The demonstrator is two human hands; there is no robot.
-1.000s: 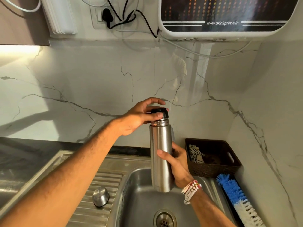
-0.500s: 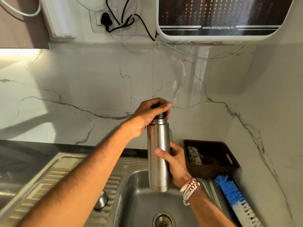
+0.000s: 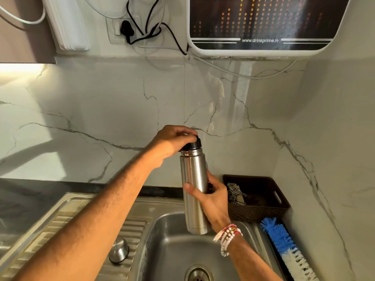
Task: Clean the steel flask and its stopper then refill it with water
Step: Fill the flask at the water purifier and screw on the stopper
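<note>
Over the sink [image 3: 174, 236], capped steel flask [image 3: 194, 191].

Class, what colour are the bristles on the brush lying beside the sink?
Blue and white brush, head view.

Steel flask [image 3: 193, 179]: brushed cylinder, upright, held in mid-air over the sink basin [image 3: 172, 250]. Black stopper [image 3: 192, 144] seated in its neck.

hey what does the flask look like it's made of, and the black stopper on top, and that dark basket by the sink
Flask: brushed steel by the look, silvery with soft vertical reflections. Stopper: probably black plastic, dull and smooth, half covered by the left hand. Basket: dark brown woven-pattern walls with a cut-out handle, likely moulded plastic, though real wicker can't be ruled out.
</note>
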